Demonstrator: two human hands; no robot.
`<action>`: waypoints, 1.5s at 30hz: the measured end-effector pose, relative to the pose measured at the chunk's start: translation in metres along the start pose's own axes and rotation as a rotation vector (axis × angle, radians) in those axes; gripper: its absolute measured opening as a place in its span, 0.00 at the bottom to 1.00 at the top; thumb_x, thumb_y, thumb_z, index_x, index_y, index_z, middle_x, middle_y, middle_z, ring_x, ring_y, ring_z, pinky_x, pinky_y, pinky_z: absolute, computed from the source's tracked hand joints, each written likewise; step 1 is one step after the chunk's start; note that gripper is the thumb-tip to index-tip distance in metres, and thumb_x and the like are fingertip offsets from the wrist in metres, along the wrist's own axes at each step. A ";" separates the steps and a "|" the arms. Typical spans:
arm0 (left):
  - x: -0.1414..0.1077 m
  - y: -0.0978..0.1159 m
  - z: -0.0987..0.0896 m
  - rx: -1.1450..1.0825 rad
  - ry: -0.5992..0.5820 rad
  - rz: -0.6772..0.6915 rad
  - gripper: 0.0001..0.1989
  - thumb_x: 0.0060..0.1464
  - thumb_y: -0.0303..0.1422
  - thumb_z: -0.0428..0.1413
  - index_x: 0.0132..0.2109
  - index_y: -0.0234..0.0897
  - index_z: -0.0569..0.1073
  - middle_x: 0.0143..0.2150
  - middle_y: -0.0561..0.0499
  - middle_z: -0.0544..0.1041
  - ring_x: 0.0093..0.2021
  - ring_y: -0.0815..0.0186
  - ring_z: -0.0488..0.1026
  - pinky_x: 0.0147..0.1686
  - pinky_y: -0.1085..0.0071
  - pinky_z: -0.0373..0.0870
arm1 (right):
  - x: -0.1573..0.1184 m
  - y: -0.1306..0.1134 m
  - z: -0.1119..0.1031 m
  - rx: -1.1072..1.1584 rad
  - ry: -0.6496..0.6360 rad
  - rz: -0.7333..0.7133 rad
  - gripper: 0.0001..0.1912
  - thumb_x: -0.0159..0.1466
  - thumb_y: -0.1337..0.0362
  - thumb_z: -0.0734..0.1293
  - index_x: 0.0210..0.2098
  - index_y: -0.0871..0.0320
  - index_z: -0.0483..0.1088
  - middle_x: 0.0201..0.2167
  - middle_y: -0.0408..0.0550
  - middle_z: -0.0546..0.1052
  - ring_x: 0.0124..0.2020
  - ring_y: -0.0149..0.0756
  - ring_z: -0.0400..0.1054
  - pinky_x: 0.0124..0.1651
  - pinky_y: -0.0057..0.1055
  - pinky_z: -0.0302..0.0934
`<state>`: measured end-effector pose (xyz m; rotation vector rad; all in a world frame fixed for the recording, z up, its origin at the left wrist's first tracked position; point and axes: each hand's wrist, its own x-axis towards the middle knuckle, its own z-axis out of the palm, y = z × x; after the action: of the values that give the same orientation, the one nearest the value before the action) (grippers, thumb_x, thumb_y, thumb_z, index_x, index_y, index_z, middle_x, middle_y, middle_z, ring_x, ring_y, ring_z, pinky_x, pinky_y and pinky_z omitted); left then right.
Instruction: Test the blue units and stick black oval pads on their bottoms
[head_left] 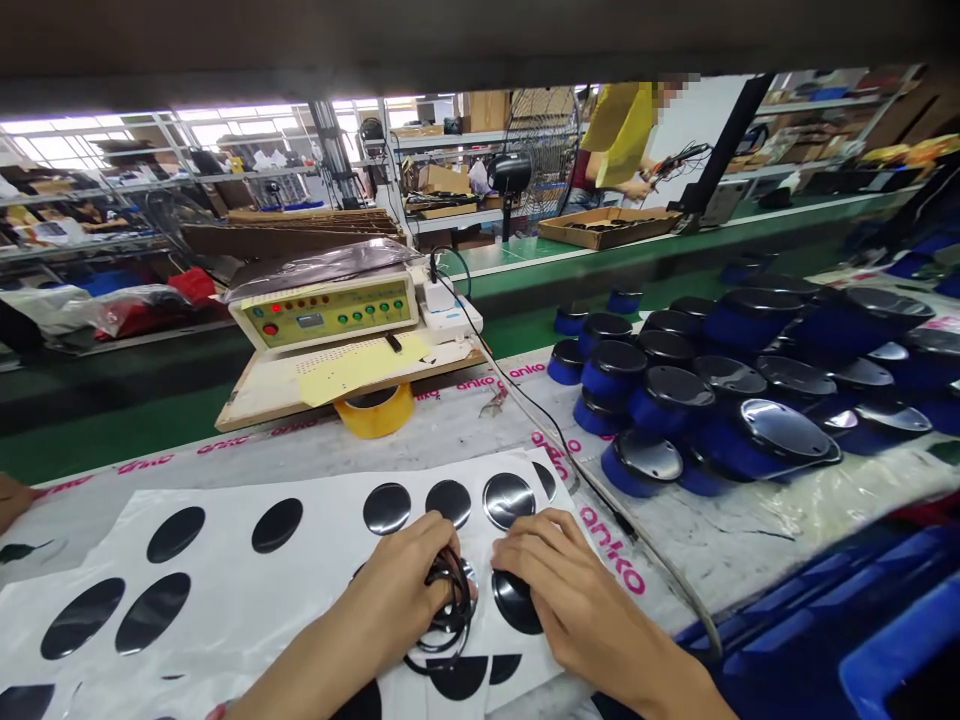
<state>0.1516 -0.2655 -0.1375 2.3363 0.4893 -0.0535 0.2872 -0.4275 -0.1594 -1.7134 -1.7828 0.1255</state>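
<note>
Two bare hands work close together at the near edge of the bench. The left hand (pixel 394 590) curls its fingers (pixel 427 535) firmly around a coil of thin black loops (pixel 454 625), gathering them, it seems, so they do not trail across the work. The right hand (pixel 577 590) lies spread and half open, its fingertips (pixel 510 535) resting on a domed black disc (pixel 516 603) rather than closing around it, probably to steady it.

That disc sits on a white backing sheet (pixel 217 590), with a row of glossy round discs (pixel 448 503) just beyond and flat black ovals (pixel 175 534) to the left, apparently spread out for easy reach. Further right, blue-and-black domed cups (pixel 765 440) crowd the bench, some stacked, perhaps to save space. At the far left of them, a control unit (pixel 322 312) sits on a wooden board (pixel 247 410) beside a roll of yellow tape (pixel 375 410). A black cable (pixel 577 470) runs across the bench. Beyond, a co-worker in a yellow shirt (pixel 621 135) handles wires.
</note>
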 end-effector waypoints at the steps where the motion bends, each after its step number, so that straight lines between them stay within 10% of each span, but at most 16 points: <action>1: 0.000 0.001 0.000 0.000 0.000 -0.007 0.07 0.48 0.22 0.51 0.32 0.39 0.65 0.34 0.54 0.70 0.35 0.67 0.68 0.33 0.73 0.60 | 0.000 -0.001 0.000 0.024 0.009 -0.009 0.22 0.58 0.83 0.53 0.44 0.58 0.64 0.40 0.48 0.72 0.46 0.40 0.61 0.53 0.42 0.53; 8: 0.001 0.002 0.001 -0.017 0.011 -0.047 0.04 0.48 0.25 0.53 0.31 0.39 0.66 0.33 0.54 0.70 0.33 0.66 0.67 0.32 0.72 0.59 | -0.021 0.007 -0.014 0.345 0.052 0.041 0.11 0.65 0.76 0.53 0.37 0.54 0.60 0.35 0.46 0.69 0.42 0.37 0.64 0.48 0.38 0.60; 16: -0.015 0.025 -0.013 -0.439 0.048 -0.083 0.05 0.52 0.34 0.53 0.34 0.41 0.64 0.25 0.57 0.67 0.26 0.70 0.66 0.25 0.75 0.60 | -0.057 -0.003 -0.056 0.362 0.529 0.289 0.05 0.66 0.68 0.59 0.36 0.51 0.63 0.31 0.47 0.68 0.33 0.36 0.66 0.32 0.27 0.66; 20: -0.023 0.051 -0.014 -0.468 -0.148 -0.024 0.24 0.41 0.31 0.61 0.48 0.44 0.66 0.23 0.61 0.64 0.21 0.73 0.61 0.20 0.78 0.55 | -0.024 -0.024 -0.044 0.386 0.340 0.133 0.12 0.66 0.72 0.57 0.42 0.49 0.64 0.39 0.48 0.71 0.43 0.36 0.68 0.42 0.30 0.66; 25: -0.010 0.041 -0.028 -0.281 0.058 -0.035 0.08 0.56 0.35 0.50 0.34 0.39 0.72 0.23 0.57 0.66 0.24 0.72 0.59 0.24 0.77 0.54 | 0.019 -0.002 -0.040 0.195 0.343 0.151 0.17 0.63 0.77 0.55 0.45 0.53 0.64 0.46 0.48 0.71 0.48 0.37 0.66 0.49 0.33 0.62; 31: 0.022 0.013 -0.024 -0.147 0.014 -0.030 0.09 0.57 0.34 0.47 0.37 0.38 0.70 0.23 0.56 0.69 0.22 0.70 0.64 0.23 0.75 0.58 | 0.059 0.027 -0.013 -0.219 -0.135 -0.005 0.32 0.43 0.84 0.56 0.46 0.57 0.63 0.42 0.47 0.71 0.44 0.41 0.61 0.44 0.38 0.59; 38: 0.030 0.004 -0.004 0.057 0.094 -0.065 0.02 0.51 0.29 0.54 0.34 0.38 0.69 0.25 0.53 0.72 0.26 0.65 0.68 0.27 0.72 0.55 | 0.061 0.028 -0.006 -0.252 -0.137 0.009 0.19 0.45 0.82 0.59 0.33 0.57 0.64 0.31 0.47 0.70 0.37 0.41 0.59 0.40 0.37 0.57; 45: 0.027 0.003 -0.004 0.107 0.125 -0.070 0.02 0.52 0.29 0.53 0.34 0.40 0.69 0.20 0.56 0.68 0.24 0.64 0.67 0.25 0.73 0.52 | 0.043 0.035 -0.017 -0.192 -0.103 -0.053 0.26 0.54 0.83 0.55 0.48 0.59 0.64 0.41 0.49 0.73 0.47 0.42 0.58 0.50 0.42 0.53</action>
<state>0.1777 -0.2558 -0.1371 2.4363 0.6448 0.0341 0.3285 -0.3888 -0.1466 -1.8195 -1.9681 0.0201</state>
